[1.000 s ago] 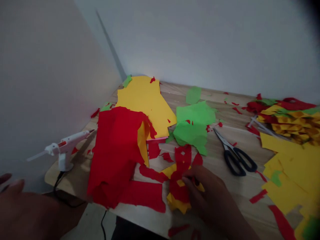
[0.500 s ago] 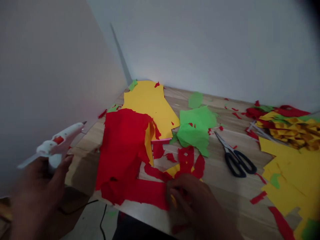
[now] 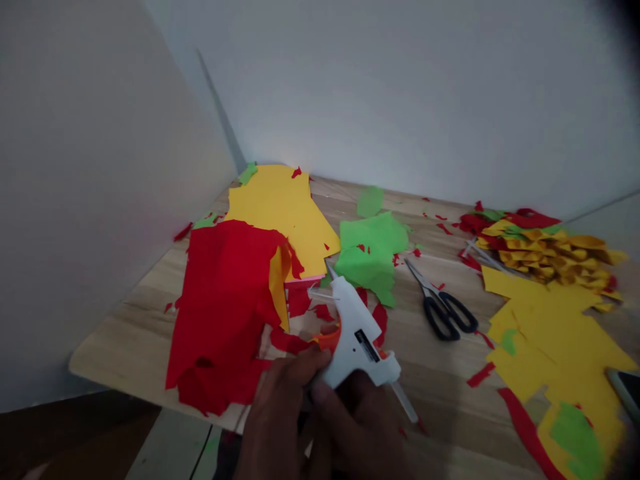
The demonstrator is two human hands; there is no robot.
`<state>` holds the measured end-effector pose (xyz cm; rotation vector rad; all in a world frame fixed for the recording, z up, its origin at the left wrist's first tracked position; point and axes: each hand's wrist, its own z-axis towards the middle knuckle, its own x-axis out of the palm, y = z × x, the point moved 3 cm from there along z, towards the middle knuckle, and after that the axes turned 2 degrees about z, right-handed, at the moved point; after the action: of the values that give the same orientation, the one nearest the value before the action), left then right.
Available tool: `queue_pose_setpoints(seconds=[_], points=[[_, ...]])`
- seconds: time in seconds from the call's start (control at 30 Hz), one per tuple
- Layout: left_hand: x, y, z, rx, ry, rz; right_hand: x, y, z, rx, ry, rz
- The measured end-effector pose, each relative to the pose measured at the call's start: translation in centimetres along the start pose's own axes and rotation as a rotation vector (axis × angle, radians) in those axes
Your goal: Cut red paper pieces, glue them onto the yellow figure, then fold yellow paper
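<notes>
A: Where's the white plastic glue gun (image 3: 364,327)?

B: Call it the dial's centre, over the wood-grain tabletop (image 3: 125,340). Its tapered metal nozzle points towards eleven, and a translucent, rod-shaped glue stick (image 3: 404,402) pokes out at five.

A: And the grip?

B: The right hand (image 3: 367,420) is folded round the handle, thumb in front. The left hand (image 3: 280,410) presses in between seven and eight, fingers bent near the orange trigger — whether they close on anything, I can't tell.

A: What surrounds it?

B: A matte, cloth-like red sheet (image 3: 215,307) with ragged edges at nine; a smooth yellow sheet (image 3: 280,213) with a wavy cut outline at eleven; a thin, wrinkled green sheet (image 3: 373,257) just past twelve. Black-handled metal scissors (image 3: 434,293) lie between two and three — beyond them, a heap of crinkled yellow strips (image 3: 555,260). A curved red strip (image 3: 527,430) sits at four.
</notes>
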<state>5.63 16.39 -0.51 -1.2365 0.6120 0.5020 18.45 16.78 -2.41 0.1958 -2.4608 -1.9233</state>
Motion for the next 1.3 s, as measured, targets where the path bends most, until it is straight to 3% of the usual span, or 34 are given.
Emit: queue_pose_setpoints(seconds=[0.13,0.27,0.37,0.47,0.57,0.67,0.77,0.87,0.97,1.07,1.17,1.3], points=[[1.4,-0.3,0.4,0.029,0.058,0.028,-1.9,-1.3,-0.5,0.151,-0.073,0.103],[2.8,-1.3,0.5,0.079,0.098,-0.001,-3.1,-3.1,-1.0,0.202,-0.145,0.319],[2.5,-2.1,1.4,0.092,0.066,-0.103,-4.6,-4.1,-1.2,0.142,-0.295,0.493],[1.9,-1.8,3.6,0.097,-0.032,-0.141,-6.7,-4.2,-1.0,0.007,-0.312,0.619],[3.2,-0.6,6.0,0.191,0.067,-0.021,-9.0,-4.2,-1.2,-0.061,-0.298,0.647],[5.5,0.9,7.0,0.263,0.238,0.080,-11.1,-4.4,-1.9,-0.061,-0.324,0.580],[7.1,1.9,6.9,0.308,0.342,0.169,-12.2,-5.3,-3.1,0.107,-0.395,0.424],[7.6,2.2,6.6,0.331,0.380,0.221,-13.1,-6.0,-4.4,0.299,-0.526,0.112],[7.5,2.3,6.5,0.342,0.372,0.249,-13.8,-5.5,-5.3,0.355,-0.585,-0.157],[7.5,2.1,6.4,0.330,0.370,0.264,-13.8,-3.9,-5.3,0.367,-0.500,-0.338],[7.6,2.1,6.2,0.320,0.385,0.266,-13.2,-2.2,-4.6,0.303,-0.336,-0.475],[7.5,2.1,6.2,0.317,0.386,0.266,-12.5,-1.8,-3.9,0.265,-0.185,-0.560]])
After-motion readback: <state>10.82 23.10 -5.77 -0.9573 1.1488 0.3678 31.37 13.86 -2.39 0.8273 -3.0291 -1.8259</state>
